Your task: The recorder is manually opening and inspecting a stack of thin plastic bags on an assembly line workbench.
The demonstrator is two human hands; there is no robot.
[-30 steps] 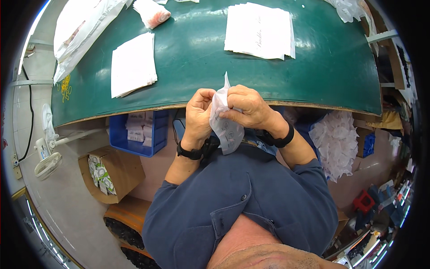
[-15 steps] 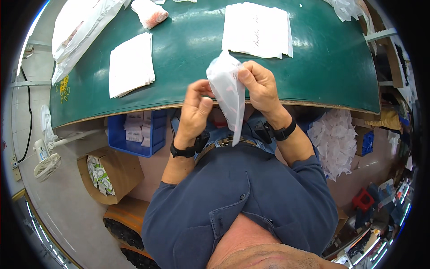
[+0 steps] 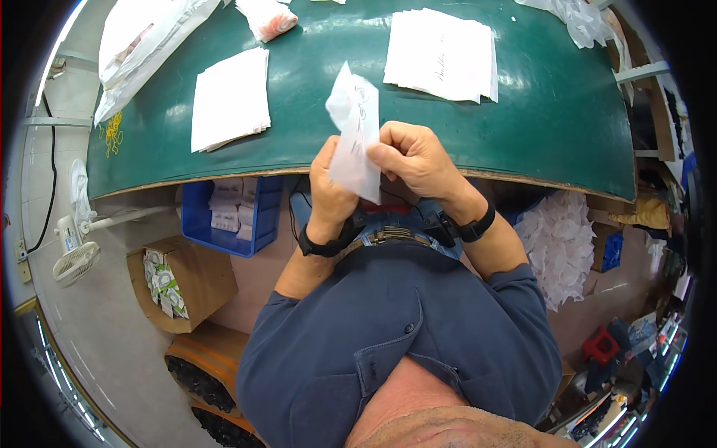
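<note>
Plastic bag (image 3: 354,134), thin and whitish, is held upright at the near edge of the green bench (image 3: 553,112), pinched between both hands: left hand (image 3: 328,190) grips its lower side, right hand (image 3: 414,157) its right edge. Paper stacks (image 3: 442,54) lie beyond.

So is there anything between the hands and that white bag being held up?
No. Both the left hand and right hand already grip the white bag directly, above the near edge of the green table.
</note>
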